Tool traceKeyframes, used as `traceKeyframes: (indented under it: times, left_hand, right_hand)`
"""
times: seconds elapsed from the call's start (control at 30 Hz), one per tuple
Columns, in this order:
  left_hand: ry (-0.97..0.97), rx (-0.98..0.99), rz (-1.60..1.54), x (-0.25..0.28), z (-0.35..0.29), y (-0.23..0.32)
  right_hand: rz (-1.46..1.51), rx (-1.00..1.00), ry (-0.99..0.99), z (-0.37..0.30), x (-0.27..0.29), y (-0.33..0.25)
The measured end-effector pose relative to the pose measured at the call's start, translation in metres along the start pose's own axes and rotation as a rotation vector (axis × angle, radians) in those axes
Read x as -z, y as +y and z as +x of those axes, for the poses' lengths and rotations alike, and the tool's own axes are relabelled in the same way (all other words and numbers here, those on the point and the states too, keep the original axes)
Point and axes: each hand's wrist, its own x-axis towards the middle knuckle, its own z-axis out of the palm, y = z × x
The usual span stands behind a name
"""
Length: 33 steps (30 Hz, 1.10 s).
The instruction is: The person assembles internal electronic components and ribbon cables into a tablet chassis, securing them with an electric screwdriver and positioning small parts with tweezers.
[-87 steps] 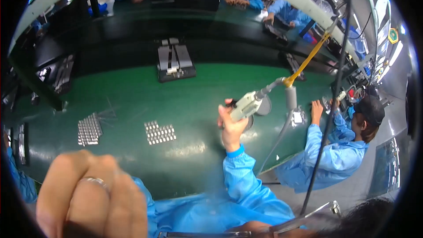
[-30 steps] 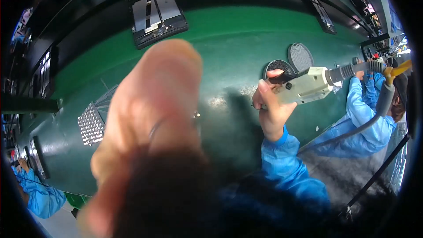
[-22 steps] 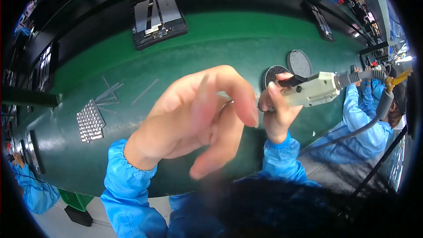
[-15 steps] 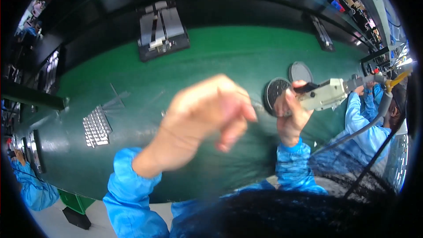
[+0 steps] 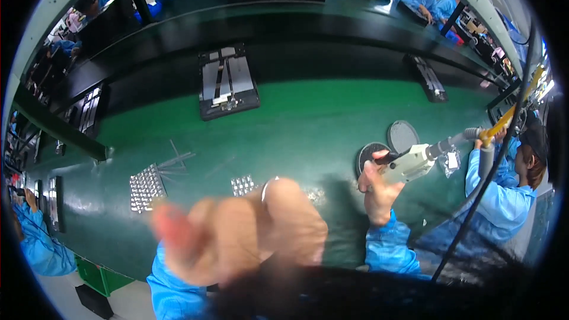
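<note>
My right hand is wrapped round a cream-coloured hand tool with a black lever and a grey hose at its rear. The tool's front end is hidden by my fingers, beside a round dark dish. My left hand is raised close to the camera, blurred, with its fingers curled in. A thin pale edge shows at the fingers, but I cannot make out what it is. Beyond that hand lies a small sheet of silvery pieces. Farther left is a larger such sheet, next to clear strips.
A grey round lid touches the dark dish. Flat dark device trays lie along the table's far side. A small clear bag is at the right, near a co-worker in blue. A green post slants in at left.
The view has tilted up, showing more of the far benches. My left hand has come nearer the camera and lower, its fingers more curled, uncovering the small sheet. My right hand keeps the tool.
</note>
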Motion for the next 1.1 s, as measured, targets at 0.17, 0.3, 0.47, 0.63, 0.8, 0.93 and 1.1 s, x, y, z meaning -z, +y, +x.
traceKeyframes:
  times: [0.17,0.3,0.47,0.63,0.8,0.93,1.1]
  left_hand:
    - [-0.022,0.075,0.019,-0.001,0.006,-0.025]
    - [-0.138,0.200,0.089,-0.010,0.005,-0.016]
    - [-0.091,0.277,-0.044,-0.017,0.002,-0.032]
    - [0.022,-0.106,0.116,0.004,0.002,-0.067]
    - [-0.232,0.109,1.228,0.088,-0.070,-0.119]
    - [-0.416,0.036,1.411,0.097,-0.078,-0.124]
    - [-0.278,0.128,1.430,0.101,-0.080,-0.121]
  right_hand:
    - [0.035,-0.075,-0.013,0.003,0.010,-0.004]
    - [0.023,-0.073,-0.002,0.008,0.012,-0.008]
    - [0.013,-0.106,0.008,0.007,0.016,-0.007]
    - [-0.013,-0.093,-0.037,0.012,0.029,-0.005]
    - [0.135,-0.087,-0.032,0.016,0.028,-0.013]
    - [0.230,-0.102,-0.042,0.019,0.028,-0.007]
    - [0.214,-0.146,-0.084,0.004,0.027,0.006]
